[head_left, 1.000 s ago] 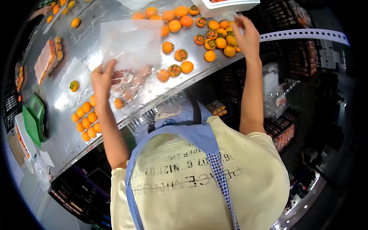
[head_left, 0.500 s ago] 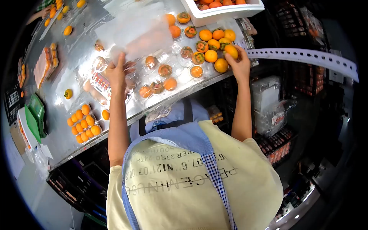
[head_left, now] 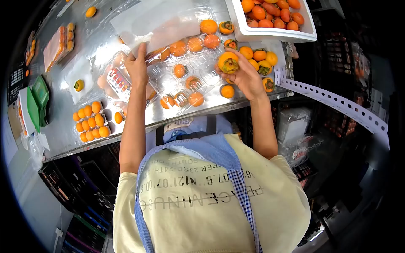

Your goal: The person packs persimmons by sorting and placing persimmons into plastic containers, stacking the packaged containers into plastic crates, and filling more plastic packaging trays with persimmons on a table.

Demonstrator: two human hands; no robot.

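Note:
A yellow-orange persimmon (head_left: 228, 62) with its green calyx showing is held in my right hand (head_left: 248, 81), raised above the right side of a clear plastic tray. My left hand (head_left: 137, 69) is closed at the left edge of the clear plastic tray (head_left: 166, 74), thumb up, other fingers partly hidden. Several persimmons (head_left: 195, 99) sit in or under the tray's cups, where glare blurs which. Loose persimmons (head_left: 260, 55) are grouped just right of my right hand. One persimmon (head_left: 227, 91) lies below it, near the table edge.
A white foam box (head_left: 276, 34) of orange persimmons stands at the back right. A filled pack of persimmons (head_left: 93, 122) and green trays (head_left: 41, 103) are at the left. A labelled clear package (head_left: 118, 82) lies beside my left hand. A perforated white strip (head_left: 333, 101) juts out right.
My right hand has lifted a persimmon from the right-hand group and brought it left over the tray. My left hand has closed on the tray's edge. The view has shifted.

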